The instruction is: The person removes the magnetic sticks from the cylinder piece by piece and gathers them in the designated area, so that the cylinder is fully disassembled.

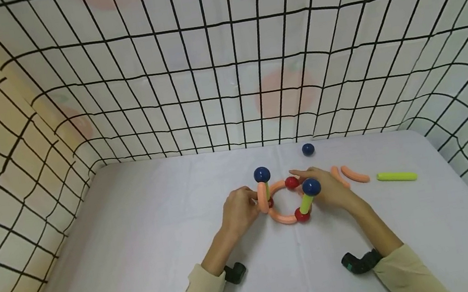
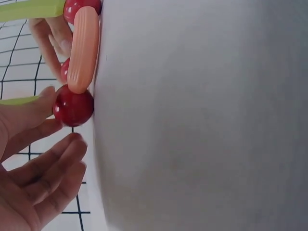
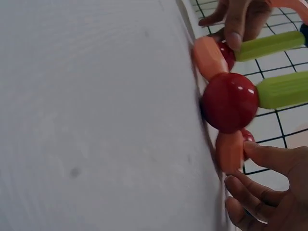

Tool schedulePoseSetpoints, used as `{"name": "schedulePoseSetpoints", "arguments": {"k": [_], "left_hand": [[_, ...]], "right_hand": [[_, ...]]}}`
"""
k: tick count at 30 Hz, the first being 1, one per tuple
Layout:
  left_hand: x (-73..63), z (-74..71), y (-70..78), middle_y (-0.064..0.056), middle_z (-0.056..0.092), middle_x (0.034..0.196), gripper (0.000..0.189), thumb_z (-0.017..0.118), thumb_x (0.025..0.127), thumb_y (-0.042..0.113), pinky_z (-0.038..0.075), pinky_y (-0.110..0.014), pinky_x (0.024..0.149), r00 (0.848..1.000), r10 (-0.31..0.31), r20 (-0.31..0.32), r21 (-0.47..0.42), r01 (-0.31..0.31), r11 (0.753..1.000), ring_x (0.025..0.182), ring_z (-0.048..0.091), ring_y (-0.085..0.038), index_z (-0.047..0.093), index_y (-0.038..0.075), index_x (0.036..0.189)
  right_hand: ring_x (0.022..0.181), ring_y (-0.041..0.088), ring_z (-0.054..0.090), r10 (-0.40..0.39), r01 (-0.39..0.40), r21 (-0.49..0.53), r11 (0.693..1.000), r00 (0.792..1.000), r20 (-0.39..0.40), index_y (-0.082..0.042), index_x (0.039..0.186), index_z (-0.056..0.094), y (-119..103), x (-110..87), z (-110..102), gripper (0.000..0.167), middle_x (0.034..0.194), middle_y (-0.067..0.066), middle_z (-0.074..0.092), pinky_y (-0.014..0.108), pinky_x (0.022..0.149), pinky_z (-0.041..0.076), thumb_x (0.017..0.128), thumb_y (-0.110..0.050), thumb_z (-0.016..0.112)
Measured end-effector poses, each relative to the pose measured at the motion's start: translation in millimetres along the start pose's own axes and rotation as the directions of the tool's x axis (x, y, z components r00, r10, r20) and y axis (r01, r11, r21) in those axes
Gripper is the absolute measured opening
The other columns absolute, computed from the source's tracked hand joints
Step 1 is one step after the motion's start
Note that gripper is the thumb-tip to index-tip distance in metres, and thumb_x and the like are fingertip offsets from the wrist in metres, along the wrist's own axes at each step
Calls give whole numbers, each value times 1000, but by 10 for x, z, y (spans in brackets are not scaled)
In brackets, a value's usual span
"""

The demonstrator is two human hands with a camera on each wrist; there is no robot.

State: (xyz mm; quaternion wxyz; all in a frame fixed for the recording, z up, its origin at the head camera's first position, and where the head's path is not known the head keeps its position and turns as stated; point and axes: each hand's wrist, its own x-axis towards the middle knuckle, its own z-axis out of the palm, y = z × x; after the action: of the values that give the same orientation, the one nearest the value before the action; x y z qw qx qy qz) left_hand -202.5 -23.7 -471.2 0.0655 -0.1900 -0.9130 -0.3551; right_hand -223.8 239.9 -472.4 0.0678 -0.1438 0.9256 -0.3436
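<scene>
Low on the table lies a ring of orange curved rods [image 1: 283, 220] joined by red balls [image 1: 292, 182]. Two green rods [image 1: 306, 204] rise from it, each topped by a blue ball [image 1: 311, 187]. A further orange curved rod [image 1: 262, 197] hangs from the left blue ball [image 1: 261, 175]. My left hand [image 1: 240, 211] pinches the red ball [image 2: 73, 106] at the ring's left, at the foot of a green rod. On the right side, my right hand [image 1: 330, 189] holds the ring's curved rod [image 3: 230, 153] between thumb and fingers, beside the back red ball; its index finger sticks out.
Right of my right hand lie two loose orange curved rods [image 1: 355, 174] and a green rod [image 1: 396, 176]. A loose blue ball [image 1: 308, 149] sits near the table's back edge. Black wire mesh [image 1: 212, 67] stands around the back and sides of the white table [image 1: 139, 242].
</scene>
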Motion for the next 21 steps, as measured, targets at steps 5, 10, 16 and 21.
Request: {"name": "schedulePoseSetpoints", "arguments": {"k": [5, 10, 16, 21], "left_hand": [[-40, -126, -51, -12, 78, 99, 21, 83, 87, 9, 57, -21, 65, 999, -1, 37, -85, 5, 996, 82, 72, -20, 81, 0, 106], [-42, -341, -77, -18, 77, 112, 33, 76, 91, 2, 64, -40, 84, 1000, 18, 13, -208, -15, 978, 101, 75, -30, 73, -4, 123], [-2, -555, 28, -15, 73, 128, 41, 62, 104, 11, 58, -47, 103, 999, 5, -36, -356, -17, 934, 118, 71, -30, 61, 6, 144], [45, -591, 147, -13, 69, 137, 47, 62, 105, 16, 55, -50, 107, 999, 40, -22, -479, -45, 877, 125, 69, -30, 54, 14, 151]], "right_hand": [[118, 38, 62, -34, 38, 50, 998, 996, -85, -7, 152, 51, -18, -138, -203, 49, 129, 21, 65, 47, 98, 55, 104, -6, 57], [119, 26, 61, -31, 56, 92, 994, 967, -253, -14, 152, 52, -236, -310, -407, 45, 131, 16, 67, 16, 94, 48, 109, -26, 53], [111, 6, 58, -178, 249, 94, 964, 866, -467, -16, 150, 56, -683, -464, -363, 48, 125, 11, 68, 6, 93, 44, 103, -10, 63], [106, 9, 69, -314, 421, 86, 903, 783, -537, -13, 145, 61, -1047, -551, -149, 57, 120, 10, 73, 11, 96, 53, 92, 4, 73]]}}
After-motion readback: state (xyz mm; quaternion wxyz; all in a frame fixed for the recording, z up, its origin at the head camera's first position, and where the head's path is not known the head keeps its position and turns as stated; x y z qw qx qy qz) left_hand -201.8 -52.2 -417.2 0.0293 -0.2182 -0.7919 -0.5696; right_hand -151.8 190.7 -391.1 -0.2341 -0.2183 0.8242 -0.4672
